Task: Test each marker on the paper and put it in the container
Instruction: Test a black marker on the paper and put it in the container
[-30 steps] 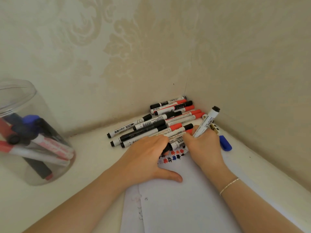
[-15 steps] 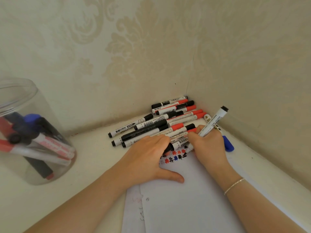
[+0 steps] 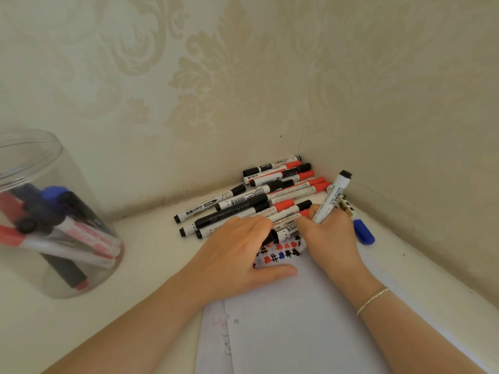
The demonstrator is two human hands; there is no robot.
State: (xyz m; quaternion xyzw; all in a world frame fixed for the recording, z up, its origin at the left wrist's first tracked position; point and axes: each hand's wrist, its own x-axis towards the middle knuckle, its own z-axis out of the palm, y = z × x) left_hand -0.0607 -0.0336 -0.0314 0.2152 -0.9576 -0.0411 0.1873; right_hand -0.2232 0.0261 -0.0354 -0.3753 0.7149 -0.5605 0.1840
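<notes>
Over the last second my right hand [image 3: 330, 233] has tipped the black marker [image 3: 330, 198] more upright, its capped end now pointing up toward the corner wall, while my fingers curl round its barrel and the tip stays hidden behind them at the top edge of the paper [image 3: 297, 319]. My left hand [image 3: 237, 252] has barely moved: it lies flat on the paper with its thumb stretched out, and its fingertips seem to grip a black cap, though I cannot tell for sure. A fresh black mark has joined the test marks [image 3: 278, 252]. I judge this marker tested; capping it comes next, then the clear container [image 3: 48, 211] far left of the paper. The marker pile [image 3: 270, 195] just beyond the paper still waits.
</notes>
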